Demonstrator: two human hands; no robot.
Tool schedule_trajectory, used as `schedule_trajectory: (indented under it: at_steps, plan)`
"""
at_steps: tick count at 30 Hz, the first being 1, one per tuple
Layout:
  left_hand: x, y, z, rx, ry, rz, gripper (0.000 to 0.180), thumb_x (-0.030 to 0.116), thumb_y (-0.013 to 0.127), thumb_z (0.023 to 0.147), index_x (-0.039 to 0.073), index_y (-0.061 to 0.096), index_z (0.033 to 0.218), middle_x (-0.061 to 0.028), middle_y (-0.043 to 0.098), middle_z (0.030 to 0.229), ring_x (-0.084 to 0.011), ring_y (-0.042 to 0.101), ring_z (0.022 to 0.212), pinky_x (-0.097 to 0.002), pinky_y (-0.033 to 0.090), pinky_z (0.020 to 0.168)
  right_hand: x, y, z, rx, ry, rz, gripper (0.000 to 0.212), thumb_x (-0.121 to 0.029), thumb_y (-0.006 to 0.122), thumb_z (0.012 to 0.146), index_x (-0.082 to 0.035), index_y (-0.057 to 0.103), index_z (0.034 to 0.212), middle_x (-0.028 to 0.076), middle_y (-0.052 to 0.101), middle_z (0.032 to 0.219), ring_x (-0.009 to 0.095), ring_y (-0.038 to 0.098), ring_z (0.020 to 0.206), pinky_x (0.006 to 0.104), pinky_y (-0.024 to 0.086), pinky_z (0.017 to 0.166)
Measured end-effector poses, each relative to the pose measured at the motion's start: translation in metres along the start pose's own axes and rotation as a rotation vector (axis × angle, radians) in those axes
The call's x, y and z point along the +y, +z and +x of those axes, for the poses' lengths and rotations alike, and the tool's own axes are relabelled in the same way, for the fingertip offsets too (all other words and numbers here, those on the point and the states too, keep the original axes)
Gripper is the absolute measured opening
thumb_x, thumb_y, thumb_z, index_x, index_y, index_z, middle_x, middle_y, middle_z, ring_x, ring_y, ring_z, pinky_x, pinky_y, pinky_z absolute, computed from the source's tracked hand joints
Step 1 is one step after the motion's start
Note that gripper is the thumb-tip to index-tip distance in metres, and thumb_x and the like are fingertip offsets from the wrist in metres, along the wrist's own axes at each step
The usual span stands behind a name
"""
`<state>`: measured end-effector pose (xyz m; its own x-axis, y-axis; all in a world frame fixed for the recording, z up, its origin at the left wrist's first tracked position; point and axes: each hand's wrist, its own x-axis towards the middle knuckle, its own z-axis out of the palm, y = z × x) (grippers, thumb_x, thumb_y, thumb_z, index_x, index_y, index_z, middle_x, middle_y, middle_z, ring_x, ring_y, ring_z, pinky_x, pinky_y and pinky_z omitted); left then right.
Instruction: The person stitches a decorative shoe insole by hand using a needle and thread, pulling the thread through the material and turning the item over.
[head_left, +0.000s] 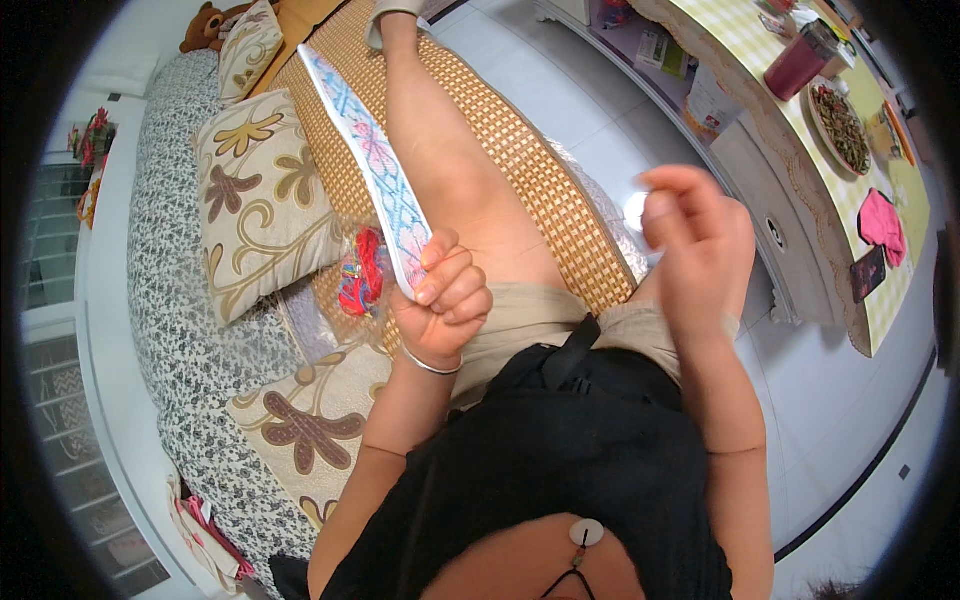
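My left hand (445,295) is closed round the lower end of a long, narrow embroidered strip (375,160) with a white edge and a blue and pink pattern. The strip slants up and away to the left, over my bare leg and the woven mat. Raised to the right, well apart from the strip, is my right hand (700,235). Its fingers are curled with thumb and forefinger close together, slightly smeared by motion; anything pinched there is too small to make out. Beside my left wrist lies a bundle of red and multicoloured thread (362,270) in clear plastic.
Patterned cushions (265,200) lie on the floral-covered sofa (175,290) to the left. A woven mat (540,190) runs under my leg. At right, a table with a checked cloth (885,300) bears a dark red flask (800,60), a plate of food (840,125) and a phone (868,274).
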<state>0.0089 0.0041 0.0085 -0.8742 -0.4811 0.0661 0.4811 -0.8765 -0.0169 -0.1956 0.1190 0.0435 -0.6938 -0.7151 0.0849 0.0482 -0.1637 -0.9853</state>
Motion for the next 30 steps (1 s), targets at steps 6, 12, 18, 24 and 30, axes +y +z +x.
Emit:
schedule_trajectory:
  at_steps: [6,12,18,24,30]
  plan:
    - [-0.010,-0.001,-0.002,-0.044,-0.100,-0.094,0.014,0.018,0.057,0.091,0.008,0.049,0.086,-0.0034,0.051,0.055,-0.0063,0.029,0.041,-0.0222,0.023,0.039,-0.002,0.062,-0.021,-0.332,-0.641,-0.230,0.017,0.000,0.065,0.070,-0.004,0.065,0.086,0.008,0.060,0.070,0.024,0.060,0.063,0.0303,0.048,0.056]
    - [-0.011,-0.009,-0.013,0.018,-0.055,-0.047,0.013,0.016,0.057,0.090,0.008,0.047,0.089,-0.0030,0.054,0.058,-0.0054,0.032,0.044,-0.0207,0.022,0.042,0.002,0.070,-0.025,-0.321,-0.683,-0.244,0.021,0.000,0.068,0.067,-0.005,0.066,0.087,0.007,0.059,0.067,0.022,0.060,0.059,0.0300,0.047,0.053]
    - [-0.016,-0.014,-0.015,0.057,0.047,0.069,0.017,0.012,0.061,0.087,0.008,0.045,0.091,-0.0043,0.054,0.060,-0.0057,0.036,0.048,-0.0188,0.024,0.045,0.006,0.072,-0.026,-0.314,-0.694,-0.246,0.020,-0.001,0.069,0.068,-0.004,0.065,0.087,0.007,0.060,0.068,0.022,0.060,0.059,0.0299,0.047,0.053]
    - [0.000,-0.046,-0.033,0.160,0.128,0.314,0.018,0.011,0.062,0.086,0.008,0.045,0.092,-0.0042,0.053,0.061,-0.0064,0.039,0.050,-0.0187,0.024,0.045,0.003,0.071,-0.024,-0.321,-0.702,-0.231,0.019,-0.001,0.069,0.068,-0.004,0.065,0.086,0.007,0.060,0.068,0.022,0.060,0.059,0.0298,0.047,0.053]
    - [-0.008,-0.035,-0.024,0.141,0.109,0.215,0.017,0.011,0.061,0.087,0.008,0.045,0.091,-0.0036,0.053,0.061,-0.0062,0.040,0.051,-0.0188,0.024,0.045,0.004,0.071,-0.024,-0.309,-0.697,-0.217,0.018,-0.001,0.068,0.068,-0.004,0.066,0.085,0.007,0.059,0.067,0.022,0.059,0.058,0.0293,0.046,0.052]
